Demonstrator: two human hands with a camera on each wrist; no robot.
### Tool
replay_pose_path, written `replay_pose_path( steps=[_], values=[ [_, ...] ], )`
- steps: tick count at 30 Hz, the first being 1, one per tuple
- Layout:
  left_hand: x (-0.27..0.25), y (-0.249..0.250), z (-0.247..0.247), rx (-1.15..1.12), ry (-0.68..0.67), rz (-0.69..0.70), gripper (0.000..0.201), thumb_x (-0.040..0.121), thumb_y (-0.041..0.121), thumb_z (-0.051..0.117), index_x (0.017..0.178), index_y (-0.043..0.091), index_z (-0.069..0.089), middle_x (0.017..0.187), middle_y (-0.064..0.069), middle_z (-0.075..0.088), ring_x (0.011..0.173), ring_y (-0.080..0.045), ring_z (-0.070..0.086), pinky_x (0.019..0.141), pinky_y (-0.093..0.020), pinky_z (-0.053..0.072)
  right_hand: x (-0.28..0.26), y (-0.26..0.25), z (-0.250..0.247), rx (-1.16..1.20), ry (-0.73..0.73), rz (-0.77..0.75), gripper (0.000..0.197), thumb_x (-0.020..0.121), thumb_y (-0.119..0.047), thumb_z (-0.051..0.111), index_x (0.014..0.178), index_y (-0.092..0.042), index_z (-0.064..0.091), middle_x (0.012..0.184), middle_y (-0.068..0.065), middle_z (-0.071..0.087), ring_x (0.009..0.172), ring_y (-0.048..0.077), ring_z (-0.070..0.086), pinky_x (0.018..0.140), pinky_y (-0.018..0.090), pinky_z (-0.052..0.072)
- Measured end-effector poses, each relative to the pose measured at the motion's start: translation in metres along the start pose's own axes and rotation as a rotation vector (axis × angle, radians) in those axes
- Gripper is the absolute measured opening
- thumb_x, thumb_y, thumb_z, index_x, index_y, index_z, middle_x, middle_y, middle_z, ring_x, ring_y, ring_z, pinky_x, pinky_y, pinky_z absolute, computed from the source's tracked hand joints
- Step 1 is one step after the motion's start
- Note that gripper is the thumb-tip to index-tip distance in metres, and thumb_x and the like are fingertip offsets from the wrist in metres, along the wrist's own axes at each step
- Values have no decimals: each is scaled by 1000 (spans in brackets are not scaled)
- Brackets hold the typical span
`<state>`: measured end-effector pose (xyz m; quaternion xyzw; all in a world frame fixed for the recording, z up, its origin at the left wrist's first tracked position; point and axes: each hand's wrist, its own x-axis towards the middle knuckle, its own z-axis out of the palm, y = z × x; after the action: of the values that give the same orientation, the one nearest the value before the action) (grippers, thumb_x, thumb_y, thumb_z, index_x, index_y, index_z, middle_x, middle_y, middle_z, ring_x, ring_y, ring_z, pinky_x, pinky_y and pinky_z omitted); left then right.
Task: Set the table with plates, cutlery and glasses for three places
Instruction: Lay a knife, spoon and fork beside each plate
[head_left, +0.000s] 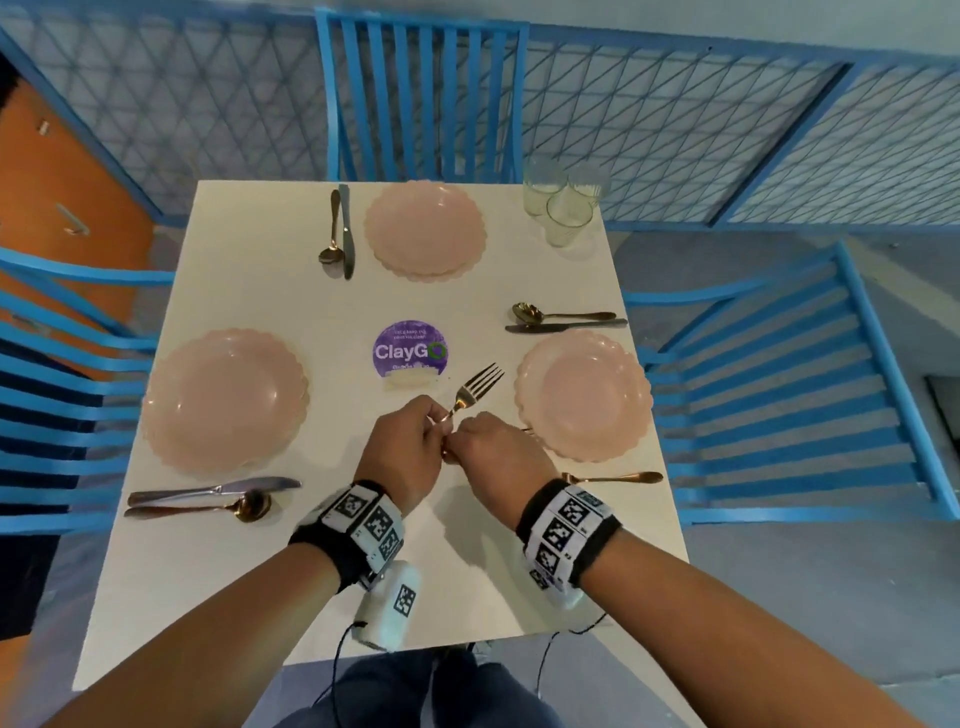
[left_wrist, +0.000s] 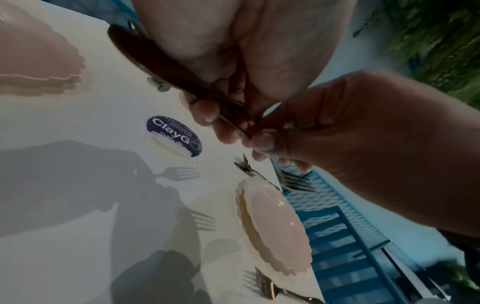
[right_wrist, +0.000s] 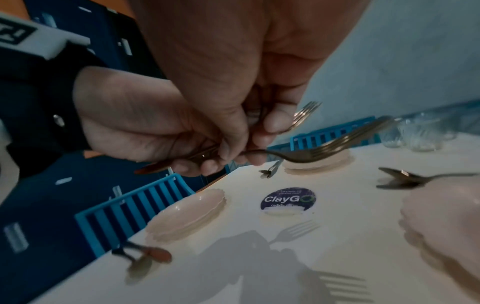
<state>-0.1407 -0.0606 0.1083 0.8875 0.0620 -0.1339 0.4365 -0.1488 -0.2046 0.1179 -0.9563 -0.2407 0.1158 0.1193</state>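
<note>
Both hands meet above the table's middle, holding gold forks (head_left: 477, 388) with the tines pointing away. My left hand (head_left: 434, 423) grips the handles. My right hand (head_left: 460, 441) pinches a fork at its neck. The right wrist view shows two forks there, a lower fork (right_wrist: 337, 142) and an upper fork (right_wrist: 306, 112). Three pink plates lie on the table: far plate (head_left: 425, 228), left plate (head_left: 226, 400), right plate (head_left: 584, 395). Each has a spoon and knife beside it. A third fork (head_left: 613, 477) lies near the right plate. Three glasses (head_left: 563, 205) stand at the far right corner.
The white table (head_left: 322, 597) has a purple ClayGo sticker (head_left: 410, 351) in its middle. Blue chairs stand at the far side (head_left: 421, 98), at the left (head_left: 67, 374) and at the right (head_left: 789, 395). A blue mesh fence runs behind.
</note>
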Motion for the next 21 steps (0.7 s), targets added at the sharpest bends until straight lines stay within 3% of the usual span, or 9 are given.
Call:
replay_pose_path(
  steps=[4,8,10,12,14,17,19,21],
  values=[
    [16,-3,-16,28,-11,31,13,97,16,58,86,23,61,66,6,65,64,-13,64,66,-35,56,18,-2,-9,116,-118,132,16,96,-20,56,103,-22,70,98,1,65,96,24,62,68,30,41],
    [49,-10,-45,-23,182,34,12,96,19,60,85,20,61,58,8,56,55,-8,52,53,-26,41,21,18,-20,233,-201,321,14,92,-18,57,90,-27,68,95,-5,69,91,19,62,71,27,41],
    [73,-13,-59,-84,261,6,10,96,19,61,86,16,63,61,8,59,58,-11,53,53,-18,37,24,41,-39,359,-139,515,15,91,-21,60,81,-28,67,83,-9,70,79,13,63,65,19,45],
    [100,-12,-66,-128,286,-13,10,96,17,62,87,15,65,68,5,64,66,-18,58,57,-13,38,42,69,-60,455,-5,698,17,91,-19,60,78,-22,70,72,-10,69,61,6,60,52,9,42],
    [131,-9,-65,-160,284,-3,9,96,17,63,89,16,69,75,4,68,74,-19,62,63,-17,41,77,100,-74,583,154,773,21,90,-10,59,78,-19,74,69,-10,70,57,4,60,50,8,42],
    [178,-4,-58,-133,302,15,12,95,15,63,99,16,74,91,-1,71,84,-19,65,77,-23,43,154,146,-80,825,282,812,22,89,-3,61,76,-14,74,68,-3,72,56,7,61,54,18,48],
    [203,-1,-54,-105,325,28,16,95,13,62,106,15,74,95,-3,71,85,-18,63,78,-24,42,208,179,-76,892,278,840,25,90,-1,59,73,-15,72,72,3,73,58,12,61,56,25,53],
    [220,3,-50,-92,344,37,16,95,14,62,107,16,73,90,0,70,80,-16,60,74,-22,42,257,203,-67,890,246,805,17,92,-4,59,85,-14,71,91,8,73,73,17,66,70,31,59]
  ],
)
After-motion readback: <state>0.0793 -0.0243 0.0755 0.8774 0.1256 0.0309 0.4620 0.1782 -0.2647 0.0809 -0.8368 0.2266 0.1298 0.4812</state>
